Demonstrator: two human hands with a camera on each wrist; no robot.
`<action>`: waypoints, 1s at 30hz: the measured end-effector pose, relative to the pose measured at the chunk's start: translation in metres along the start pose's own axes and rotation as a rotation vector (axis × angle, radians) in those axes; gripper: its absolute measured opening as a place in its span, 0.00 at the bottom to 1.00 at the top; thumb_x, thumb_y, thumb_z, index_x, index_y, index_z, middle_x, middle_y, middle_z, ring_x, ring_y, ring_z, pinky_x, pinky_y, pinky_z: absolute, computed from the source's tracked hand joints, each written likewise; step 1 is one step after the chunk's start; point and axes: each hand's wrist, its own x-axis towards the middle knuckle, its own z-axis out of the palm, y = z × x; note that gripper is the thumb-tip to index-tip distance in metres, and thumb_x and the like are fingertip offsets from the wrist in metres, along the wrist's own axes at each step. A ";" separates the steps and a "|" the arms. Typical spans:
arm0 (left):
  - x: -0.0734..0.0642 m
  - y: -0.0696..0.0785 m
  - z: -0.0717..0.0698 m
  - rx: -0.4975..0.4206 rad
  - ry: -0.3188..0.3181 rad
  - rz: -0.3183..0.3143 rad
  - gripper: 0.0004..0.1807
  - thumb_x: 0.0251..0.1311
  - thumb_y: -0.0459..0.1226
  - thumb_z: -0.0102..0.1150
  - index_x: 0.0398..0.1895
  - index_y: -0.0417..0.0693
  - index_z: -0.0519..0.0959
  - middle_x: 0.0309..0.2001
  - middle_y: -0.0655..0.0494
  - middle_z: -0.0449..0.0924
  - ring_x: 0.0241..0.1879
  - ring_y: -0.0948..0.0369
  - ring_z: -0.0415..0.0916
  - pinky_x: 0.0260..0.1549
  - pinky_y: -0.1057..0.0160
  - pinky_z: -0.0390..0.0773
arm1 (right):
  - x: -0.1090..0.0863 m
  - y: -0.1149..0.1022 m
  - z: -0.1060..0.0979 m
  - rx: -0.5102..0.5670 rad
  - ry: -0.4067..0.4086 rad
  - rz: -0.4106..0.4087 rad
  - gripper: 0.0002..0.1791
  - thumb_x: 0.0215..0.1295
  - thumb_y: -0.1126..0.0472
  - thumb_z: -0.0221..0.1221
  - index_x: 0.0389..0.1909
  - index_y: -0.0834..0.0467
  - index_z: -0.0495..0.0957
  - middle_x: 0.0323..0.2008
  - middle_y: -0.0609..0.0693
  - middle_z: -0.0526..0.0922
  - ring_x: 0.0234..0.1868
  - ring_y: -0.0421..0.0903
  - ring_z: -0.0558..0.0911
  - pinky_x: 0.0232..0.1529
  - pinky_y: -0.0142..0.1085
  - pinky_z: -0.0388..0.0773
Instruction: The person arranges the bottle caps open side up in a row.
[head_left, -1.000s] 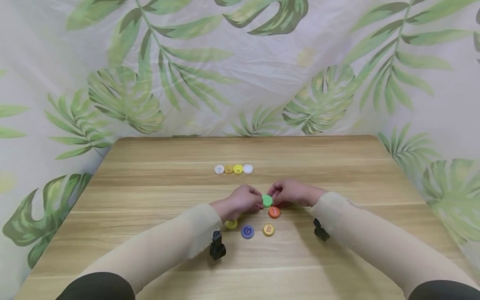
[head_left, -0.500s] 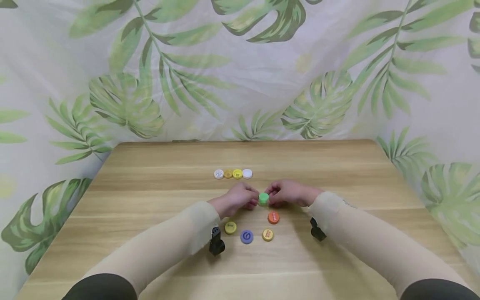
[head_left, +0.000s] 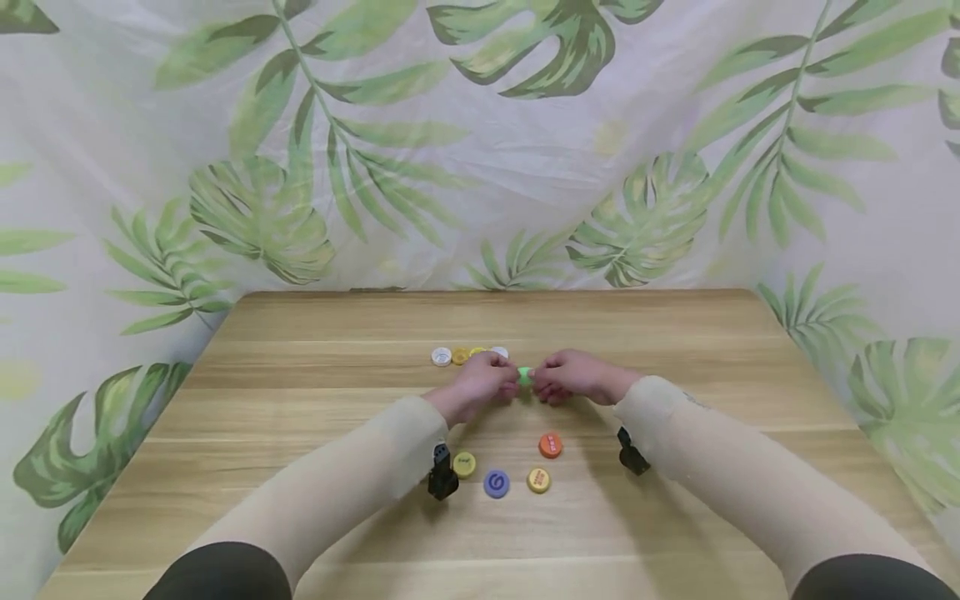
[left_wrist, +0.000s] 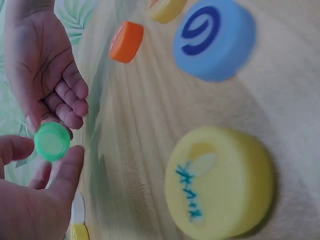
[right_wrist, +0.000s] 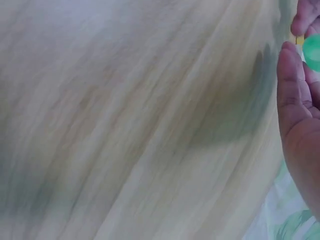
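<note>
The green cap (left_wrist: pixel 52 141) is held between both hands, just nearer than and right of a row of four caps (head_left: pixel 460 356). The left hand (head_left: pixel 480 385) pinches its left side; the right hand (head_left: pixel 576 377) pinches its right. Nearer on the table (head_left: pixel 570 533) lie an orange cap (head_left: pixel 551 445), then, left to right, yellow (head_left: pixel 464 464), blue (head_left: pixel 497 483) and tan (head_left: pixel 538 480) ones.

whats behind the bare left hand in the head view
Beyond the bare left hand, the upper edges of a round bright yellow cap and a round white cap show; the hand covers their lower parts. What lies directly behind its palm cannot be seen.
</note>
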 end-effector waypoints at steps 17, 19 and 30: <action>0.011 0.017 -0.012 -0.024 0.125 0.084 0.09 0.76 0.29 0.48 0.53 0.31 0.71 0.48 0.41 0.74 0.54 0.41 0.80 0.57 0.50 0.81 | 0.023 -0.014 0.015 0.160 0.183 -0.059 0.19 0.80 0.61 0.53 0.55 0.76 0.76 0.50 0.66 0.81 0.45 0.49 0.83 0.52 0.40 0.84; 0.014 0.017 -0.012 -0.014 0.132 0.084 0.09 0.76 0.30 0.49 0.53 0.33 0.72 0.50 0.41 0.75 0.54 0.42 0.80 0.57 0.51 0.81 | 0.024 -0.014 0.014 0.183 0.194 -0.057 0.19 0.80 0.61 0.53 0.55 0.75 0.76 0.51 0.66 0.82 0.45 0.49 0.83 0.54 0.40 0.83; 0.022 0.019 -0.008 0.049 0.142 0.062 0.16 0.77 0.33 0.45 0.59 0.32 0.74 0.57 0.36 0.77 0.49 0.49 0.81 0.55 0.52 0.81 | 0.032 -0.014 0.011 0.370 0.342 -0.086 0.09 0.78 0.68 0.54 0.53 0.68 0.73 0.52 0.65 0.79 0.38 0.45 0.84 0.52 0.41 0.84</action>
